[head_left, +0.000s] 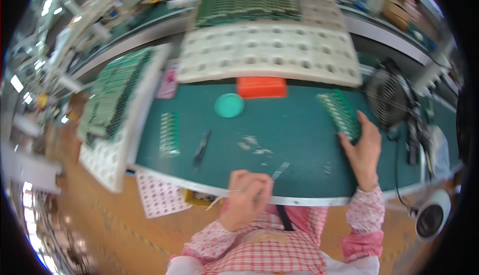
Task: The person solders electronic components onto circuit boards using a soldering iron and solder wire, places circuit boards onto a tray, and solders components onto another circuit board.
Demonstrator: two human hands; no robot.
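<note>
My right hand grips the lower right edge of a green circuit board, thumb on one side and fingers on the other, tilted at the bench's right side. Near the front edge, my left hand is curled closed. A thin pale strip shows beyond its fingers and a thin pale stick behind it; blur hides whether they are one thing. Small white scraps lie on the green bench top ahead of this hand. Further left are a dark pen-like tool and another narrow circuit board.
A round green lid and a red-orange block sit toward the back. Behind them, a white holed foam tray has circuit boards beyond it. More boards fill a left tray. A black fan stands right.
</note>
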